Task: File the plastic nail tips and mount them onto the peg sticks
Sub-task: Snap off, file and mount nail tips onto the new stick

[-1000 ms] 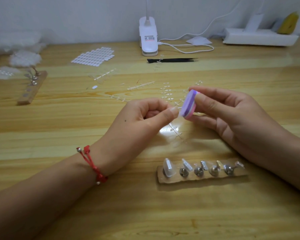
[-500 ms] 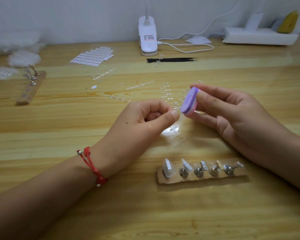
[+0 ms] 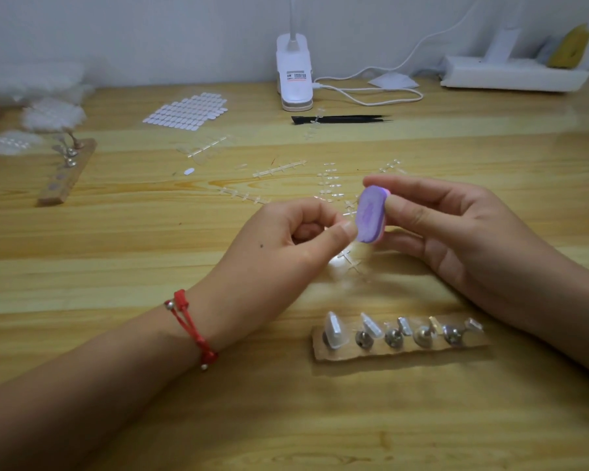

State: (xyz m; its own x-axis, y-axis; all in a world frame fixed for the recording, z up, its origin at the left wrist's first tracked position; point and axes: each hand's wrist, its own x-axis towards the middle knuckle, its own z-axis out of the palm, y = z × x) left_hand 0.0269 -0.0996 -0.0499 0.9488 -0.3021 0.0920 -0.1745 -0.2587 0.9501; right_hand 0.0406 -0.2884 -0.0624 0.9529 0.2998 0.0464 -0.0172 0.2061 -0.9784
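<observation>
Dim, soft light; glare on table (image 3: 422, 144); blurred edges.

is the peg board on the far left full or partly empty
Partly empty: the board has pegs standing only at its far end, and the round slots nearer the camera are bare.

Purple filing block (image 3: 371, 215) upright mid-air, clear nail tips (image 3: 334, 329) mounted on wooden peg strip (image 3: 354, 354)

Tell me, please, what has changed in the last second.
The right hand turned the purple file block, so its broad face now shows instead of its edge. The left hand keeps its pinch beside the block, probably on a nail tip too small to see. The peg holder stayed put.
</observation>
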